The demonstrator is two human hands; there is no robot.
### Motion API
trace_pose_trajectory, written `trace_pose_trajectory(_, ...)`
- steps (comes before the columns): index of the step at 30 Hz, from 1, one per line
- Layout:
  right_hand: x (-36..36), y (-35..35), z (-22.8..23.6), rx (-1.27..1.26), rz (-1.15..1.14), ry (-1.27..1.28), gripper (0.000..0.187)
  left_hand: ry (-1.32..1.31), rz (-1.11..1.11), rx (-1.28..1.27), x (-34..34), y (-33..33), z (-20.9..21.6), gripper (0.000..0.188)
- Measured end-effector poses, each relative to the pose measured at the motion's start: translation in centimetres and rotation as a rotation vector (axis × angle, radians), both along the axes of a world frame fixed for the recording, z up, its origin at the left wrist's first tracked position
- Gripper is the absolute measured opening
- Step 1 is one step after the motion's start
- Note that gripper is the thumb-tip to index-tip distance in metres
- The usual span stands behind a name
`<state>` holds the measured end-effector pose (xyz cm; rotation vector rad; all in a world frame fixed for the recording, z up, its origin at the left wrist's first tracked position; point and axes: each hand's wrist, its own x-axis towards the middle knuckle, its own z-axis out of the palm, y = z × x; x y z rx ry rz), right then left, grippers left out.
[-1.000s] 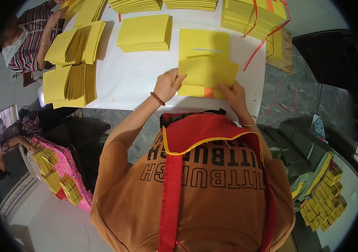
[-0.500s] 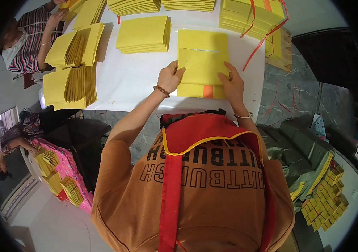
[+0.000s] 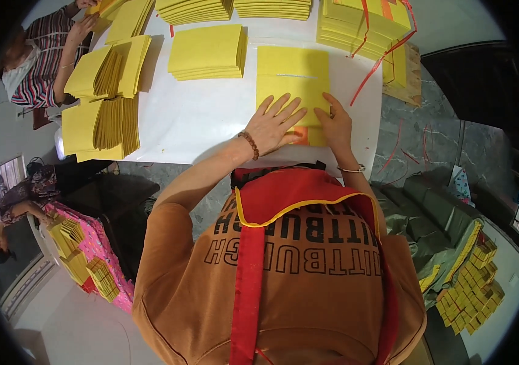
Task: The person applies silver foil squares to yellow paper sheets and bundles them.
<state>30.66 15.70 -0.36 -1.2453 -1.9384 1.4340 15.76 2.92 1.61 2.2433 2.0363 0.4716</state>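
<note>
Spread left hand wide on yellow rectangular paper; right of those fingers, touched paper's edge with right hand, thumb slightly apart.

A wide fisheye camera, the left of a pair on the wearer's head, looks steeply down and forward over a white table. Nearest the lens, a brown shirt fills the table's near side; farther off, left hand and right hand reach over the table, with floor to its right.
</note>
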Motion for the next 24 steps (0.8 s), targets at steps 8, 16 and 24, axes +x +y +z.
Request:
trace_pose_trajectory(8, 1.4, -2.3, 1.6, 0.854, 0.077, -0.335, 0.047, 0.074, 0.002, -0.150, 0.2, 0.0, -0.9, 0.066)
trace_pose_trajectory(16, 3.6, -4.2, -1.0, 0.877, 0.506, -0.355, 0.055, 0.050, 0.034, -0.076, 0.3, 0.1, -1.1, 0.061)
trace_pose_trajectory(24, 3.6, -1.3, -0.3, 0.129, 0.332, 0.056, 0.046, 0.332, -0.062, 0.064, 0.1, 1.4, -0.9, 0.055)
